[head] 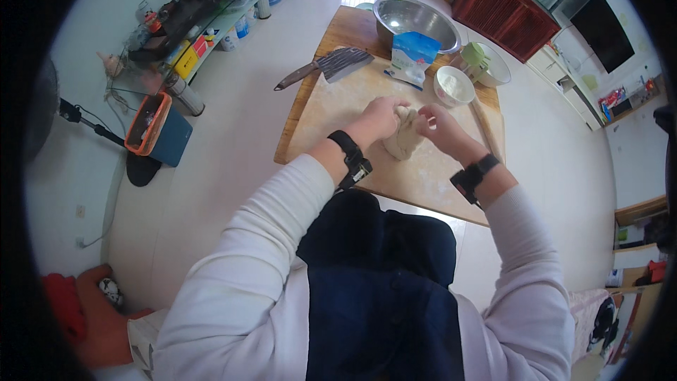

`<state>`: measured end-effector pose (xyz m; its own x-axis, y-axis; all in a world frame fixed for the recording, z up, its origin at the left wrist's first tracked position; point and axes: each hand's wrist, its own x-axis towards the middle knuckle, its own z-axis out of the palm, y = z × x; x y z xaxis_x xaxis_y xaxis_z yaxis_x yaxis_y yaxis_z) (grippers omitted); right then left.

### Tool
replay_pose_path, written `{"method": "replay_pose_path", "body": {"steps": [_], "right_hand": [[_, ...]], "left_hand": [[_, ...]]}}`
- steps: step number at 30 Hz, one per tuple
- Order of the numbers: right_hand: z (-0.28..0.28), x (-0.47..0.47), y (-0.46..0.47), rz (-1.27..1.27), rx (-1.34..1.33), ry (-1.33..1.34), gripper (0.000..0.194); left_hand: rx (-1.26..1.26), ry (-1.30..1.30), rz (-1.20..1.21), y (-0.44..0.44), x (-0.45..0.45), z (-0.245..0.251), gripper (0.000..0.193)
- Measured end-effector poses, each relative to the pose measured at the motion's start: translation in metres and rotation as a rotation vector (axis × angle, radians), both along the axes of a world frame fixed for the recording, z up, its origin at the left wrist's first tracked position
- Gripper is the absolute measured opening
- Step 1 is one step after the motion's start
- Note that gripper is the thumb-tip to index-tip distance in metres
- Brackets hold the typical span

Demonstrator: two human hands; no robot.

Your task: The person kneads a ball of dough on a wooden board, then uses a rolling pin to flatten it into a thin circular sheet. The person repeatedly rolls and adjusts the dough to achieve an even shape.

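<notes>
A lump of pale dough [404,140] lies on a floured wooden board [344,111], its surface folded and uneven. My left hand [383,116] grips its upper left side, with the fingertips partly hidden behind it. At the upper right edge of the lump, my right hand [439,127] has curled fingers pinching the dough. Just beyond the hands stands a white bowl of flour [453,87]. A wooden rolling pin [485,124] lies along the board's right side, by my right wrist.
A cleaver [338,67] lies at the board's left edge, its handle overhanging. Behind are a blue-and-white packet [414,58], a large steel basin [415,16] and a green cup [472,58] by a white container [497,66]. A lined bin [164,132] stands on the floor at left.
</notes>
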<state>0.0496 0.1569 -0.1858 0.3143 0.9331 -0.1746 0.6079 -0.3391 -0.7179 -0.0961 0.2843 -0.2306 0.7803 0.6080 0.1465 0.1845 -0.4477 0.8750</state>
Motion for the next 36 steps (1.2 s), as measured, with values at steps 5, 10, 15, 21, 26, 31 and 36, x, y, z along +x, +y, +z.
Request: {"method": "replay_pose_path", "body": {"steps": [5,10,15,21,26,31,36], "right_hand": [[-0.019,-0.033,-0.035,0.185,0.168,-0.547,0.040],[-0.046,-0.004,-0.016,0.185,-0.083,-0.492,0.044],[-0.047,0.016,-0.001,0.066,-0.047,-0.564,0.057],[0.005,-0.006,-0.002,-0.058,-0.230,0.115,0.053],[0.003,-0.040,-0.002,0.074,-0.262,0.124,0.018],[-0.021,-0.035,0.018,0.024,-0.197,-0.020,0.012],[-0.026,0.014,0.021,-0.090,-0.011,-0.272,0.026]], "left_hand": [[0.093,-0.046,-0.294,-0.018,-0.017,0.004,0.053],[0.149,0.143,-0.105,-0.031,-0.013,0.002,0.069],[0.127,0.552,0.051,-0.030,0.006,0.004,0.065],[0.087,0.510,-0.048,-0.009,0.011,0.010,0.057],[0.110,0.231,-0.178,-0.002,0.004,-0.003,0.055],[0.192,0.409,0.104,-0.016,0.003,-0.008,0.040],[0.028,0.520,0.142,-0.013,0.000,0.010,0.054]]}}
